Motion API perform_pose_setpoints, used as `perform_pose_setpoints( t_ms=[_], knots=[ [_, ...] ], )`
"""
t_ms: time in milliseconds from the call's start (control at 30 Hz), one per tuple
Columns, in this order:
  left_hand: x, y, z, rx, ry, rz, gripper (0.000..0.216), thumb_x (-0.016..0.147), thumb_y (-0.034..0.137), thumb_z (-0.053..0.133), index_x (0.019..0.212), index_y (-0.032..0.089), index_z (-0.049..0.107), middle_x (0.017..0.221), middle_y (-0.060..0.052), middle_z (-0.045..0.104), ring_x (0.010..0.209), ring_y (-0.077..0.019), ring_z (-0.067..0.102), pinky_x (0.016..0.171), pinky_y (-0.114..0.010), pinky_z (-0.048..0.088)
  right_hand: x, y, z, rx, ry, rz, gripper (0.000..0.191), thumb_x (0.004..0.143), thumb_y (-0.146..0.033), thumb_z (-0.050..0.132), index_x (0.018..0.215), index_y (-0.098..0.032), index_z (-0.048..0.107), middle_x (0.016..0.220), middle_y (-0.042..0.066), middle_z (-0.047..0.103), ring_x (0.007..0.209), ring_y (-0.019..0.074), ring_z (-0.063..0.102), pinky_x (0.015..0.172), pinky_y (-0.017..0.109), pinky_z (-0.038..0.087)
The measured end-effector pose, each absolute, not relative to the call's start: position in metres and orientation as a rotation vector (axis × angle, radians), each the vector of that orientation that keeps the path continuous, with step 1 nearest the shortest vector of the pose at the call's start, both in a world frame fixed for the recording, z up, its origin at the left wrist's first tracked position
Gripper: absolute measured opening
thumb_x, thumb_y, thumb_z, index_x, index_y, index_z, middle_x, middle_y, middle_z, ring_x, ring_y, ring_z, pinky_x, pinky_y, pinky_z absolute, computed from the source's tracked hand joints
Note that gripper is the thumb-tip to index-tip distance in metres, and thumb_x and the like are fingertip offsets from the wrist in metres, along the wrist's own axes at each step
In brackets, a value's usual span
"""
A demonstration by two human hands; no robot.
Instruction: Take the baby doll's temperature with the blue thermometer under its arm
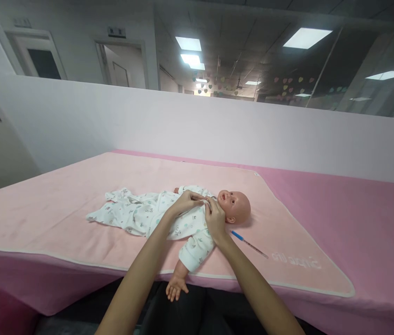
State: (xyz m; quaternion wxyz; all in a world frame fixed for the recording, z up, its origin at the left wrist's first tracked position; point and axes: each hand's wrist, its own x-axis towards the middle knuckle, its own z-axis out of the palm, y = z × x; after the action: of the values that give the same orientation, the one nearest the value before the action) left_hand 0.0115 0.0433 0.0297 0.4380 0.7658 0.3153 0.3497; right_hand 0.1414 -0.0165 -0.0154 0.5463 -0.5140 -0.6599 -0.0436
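A baby doll point(241, 208) lies on its back on the peach mat point(71, 186), its head to the right. It is dressed in a white top point(192, 222) with small prints and matching pants point(136, 216). My left hand point(189, 202) is over the doll's chest, fingertips closed on the top's front near the neckline. Just beside it, under the chin, my right hand point(215, 216) pinches the same cloth edge. The fastening between my fingertips is too small to make out. One doll arm point(178, 281) hangs past the mat's near edge.
A thin clear stick with a blue end, perhaps a glass thermometer point(249, 244), lies on the mat right of my right wrist. Pink cloth point(357, 223) covers the table under the mat. A white wall point(218, 132) with a window above stands behind.
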Motion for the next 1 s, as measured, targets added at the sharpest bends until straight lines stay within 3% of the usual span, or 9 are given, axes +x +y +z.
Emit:
perform_pose_setpoints(
  t_ms=[333,1000],
  knots=[
    [0.0135,0.0493,0.0218,2.120,0.811,0.942,0.024,0.072,0.029,0.053,0.085,0.013,0.068,0.072,-0.003,0.065,0.067,-0.0144,0.056,0.063,-0.024,0.042,0.1404,-0.0203,-0.0108,-1.169,-1.522,-0.019,0.026,0.087,-0.018,0.036,0.101,-0.019,0.058,0.096,0.006,0.065,0.090,0.0174,0.059,0.079,0.029,0.046],
    [0.0124,0.0455,0.0250,2.109,0.667,0.873,0.017,0.070,0.028,0.056,0.082,0.017,0.062,0.087,-0.003,0.059,0.082,-0.0158,0.053,0.076,-0.027,0.041,0.1389,-0.0209,-0.0082,-1.156,-1.458,-0.045,0.023,0.084,-0.013,0.035,0.091,-0.019,0.057,0.086,0.006,0.061,0.083,0.0174,0.056,0.075,0.030,0.044]
  ],
)
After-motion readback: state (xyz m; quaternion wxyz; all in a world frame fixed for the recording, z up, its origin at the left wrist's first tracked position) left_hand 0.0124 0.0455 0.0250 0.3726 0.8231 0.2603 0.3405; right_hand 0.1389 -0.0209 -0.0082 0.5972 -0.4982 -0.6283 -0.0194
